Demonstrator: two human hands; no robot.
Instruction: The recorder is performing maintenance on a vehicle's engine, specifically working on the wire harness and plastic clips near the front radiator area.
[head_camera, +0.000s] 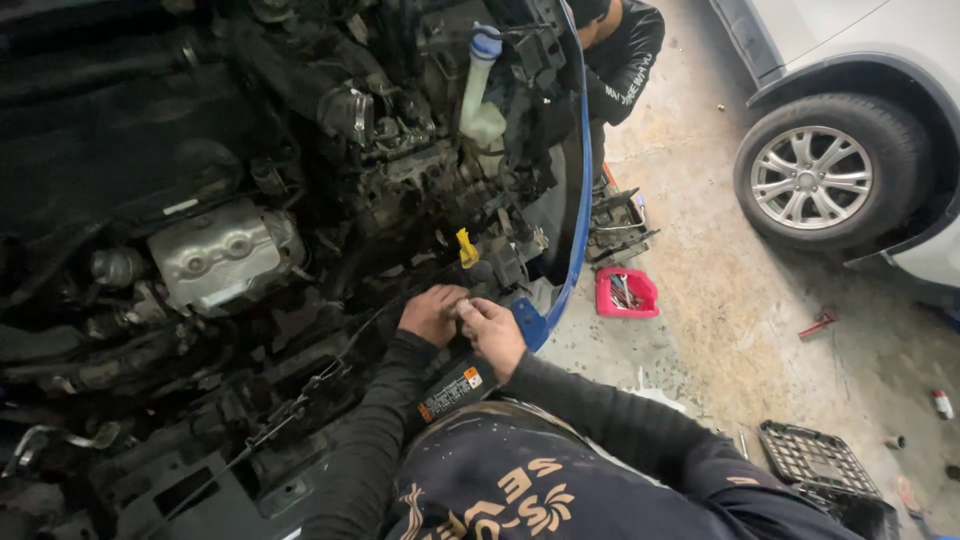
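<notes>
Head view: oil-stained concrete garage floor (720, 330)

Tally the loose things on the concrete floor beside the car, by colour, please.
Red or pink: 2, the tray of tools and a small hand tool.
Black: 2, the grid crate and the open tool case.
White: 1, a small bottle.
Total: 5.

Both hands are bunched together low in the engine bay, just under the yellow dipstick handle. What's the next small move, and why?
Probably hold the wrists steady and keep working the small part with the fingertips. The left hand and right hand meet thumb to thumb over something too small to make out, right below the yellow dipstick handle and beside the blue bumper edge, so there is little room to shift.
</notes>
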